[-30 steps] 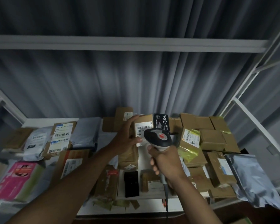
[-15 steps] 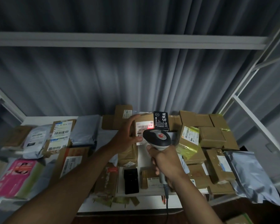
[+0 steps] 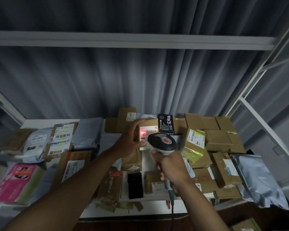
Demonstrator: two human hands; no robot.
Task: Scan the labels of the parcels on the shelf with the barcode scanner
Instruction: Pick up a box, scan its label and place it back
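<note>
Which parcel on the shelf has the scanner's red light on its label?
The brown box held by the left hand, beside the black carton; only its white label shows the red glow.

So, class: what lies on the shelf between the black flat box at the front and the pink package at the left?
In the head view, brown cardboard parcels, and the left forearm crosses over them.

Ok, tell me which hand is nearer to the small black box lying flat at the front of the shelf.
Right. The right hand, gripping the barcode scanner, hangs just up and right of the black box. The left hand is farther back, holding the labelled parcel.
</note>
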